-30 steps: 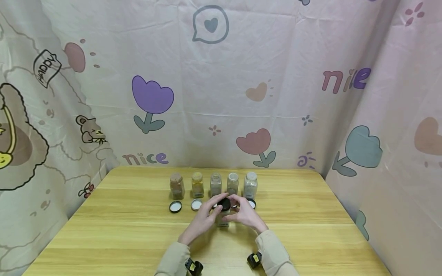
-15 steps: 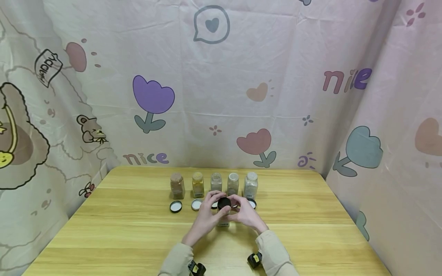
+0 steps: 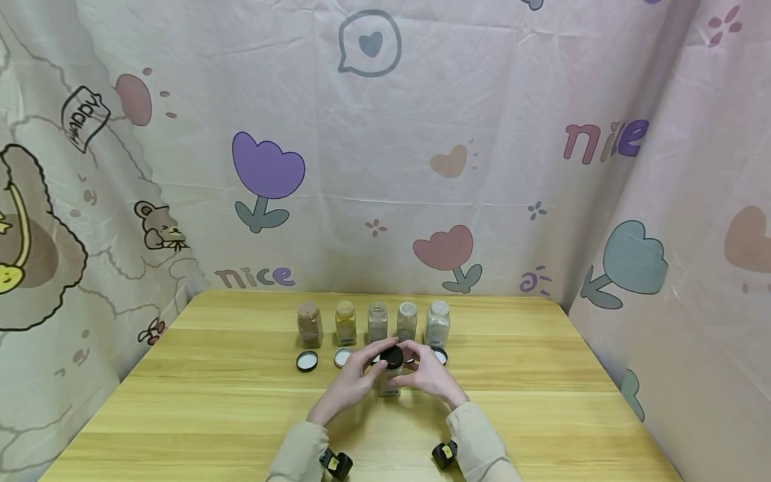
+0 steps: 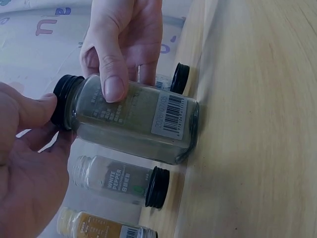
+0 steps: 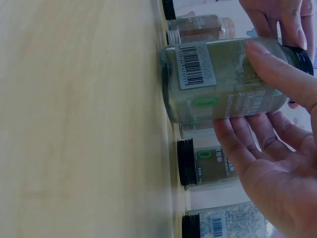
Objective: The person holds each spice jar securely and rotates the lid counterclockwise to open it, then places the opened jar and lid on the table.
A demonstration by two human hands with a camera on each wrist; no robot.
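Note:
A square glass spice jar (image 3: 389, 388) of greyish-tan powder stands upright on the table between both hands. My left hand (image 3: 351, 385) holds its black screw lid (image 3: 392, 357) from the left, and in the left wrist view the thumb and fingers lie around the lid's rim. From the other side, my right hand (image 3: 430, 376) grips the jar's body. Its thumb presses one face while the fingers support the opposite one, as the right wrist view shows. A barcode label (image 5: 195, 66) shows low on the glass. The lid sits on the jar's neck.
Behind the hands stands a row of uncapped jars: brown (image 3: 310, 326), yellow (image 3: 345, 324), a white pepper jar (image 3: 377, 323), a greyish one (image 3: 406, 321) and one with whitish contents (image 3: 438, 325). Upturned lids (image 3: 307, 361) lie before them, some partly hidden. A printed cloth (image 3: 361, 167) hangs behind.
My left hand turned around the lid half a second ago, its thumb coming toward me, and has since swung back to its earlier grip. The right hand and jar have stayed in place.

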